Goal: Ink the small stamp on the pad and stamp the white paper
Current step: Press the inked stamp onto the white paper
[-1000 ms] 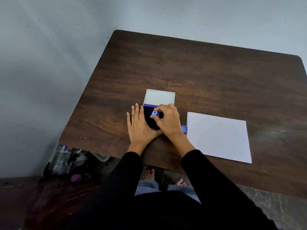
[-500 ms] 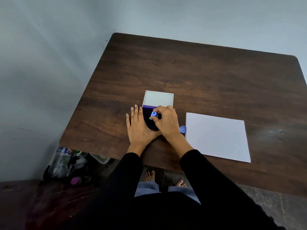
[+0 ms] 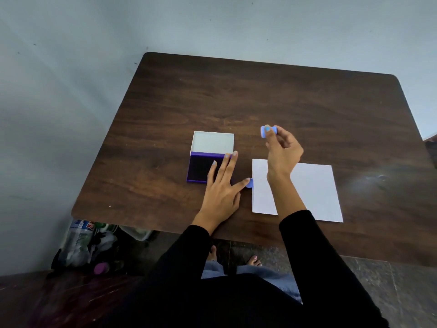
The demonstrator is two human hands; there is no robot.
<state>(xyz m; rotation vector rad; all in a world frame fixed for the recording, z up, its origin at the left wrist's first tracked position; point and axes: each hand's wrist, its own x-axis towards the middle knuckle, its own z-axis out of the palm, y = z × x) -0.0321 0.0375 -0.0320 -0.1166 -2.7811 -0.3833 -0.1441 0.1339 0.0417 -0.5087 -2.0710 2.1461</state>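
The small blue stamp (image 3: 268, 131) is pinched in the fingertips of my right hand (image 3: 282, 150), raised above the table beyond the far left corner of the white paper (image 3: 312, 188). The purple ink pad (image 3: 201, 168) lies open, its white lid (image 3: 212, 142) folded back behind it. My left hand (image 3: 222, 185) rests flat with fingers spread on the right part of the pad. Its thumb touches a small blue cap (image 3: 249, 183) at the paper's left edge.
The dark wooden table (image 3: 260, 102) stands against a pale wall. Under its left front corner sit plastic bottles and bags (image 3: 85, 245) on the floor. My bare feet show below the front edge.
My right hand has lifted the stamp off the ink pad and carried it up and to the right. My left hand has shifted right across the pad.
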